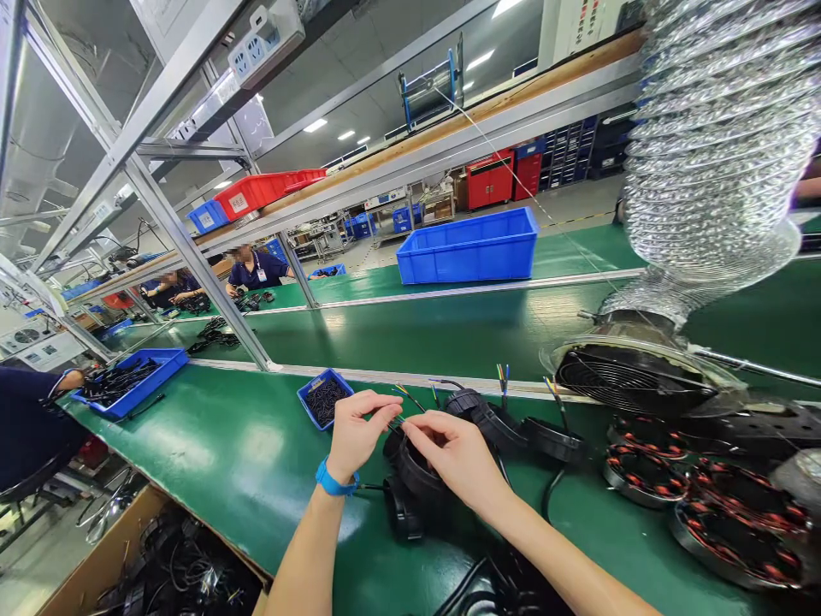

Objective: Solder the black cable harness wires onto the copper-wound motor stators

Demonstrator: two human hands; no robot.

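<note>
My left hand, with a blue band at the wrist, is closed in a pinch on thin wires. Close beside it, my right hand also pinches those wires, thumb and finger nearly meeting the left fingertips. Below both hands lies a black round plastic housing, partly covered by the right hand. Just beyond are more black housings, with cables ending in yellow, blue and other bare-coloured wire ends. The exact wire ends between my fingers are too small to make out.
A small blue bin of short black pieces stands left of my hands. Copper-wound motor rings lie at right, near a black fan-like grille under a foil duct. A large blue crate stands behind. Co-workers sit at left.
</note>
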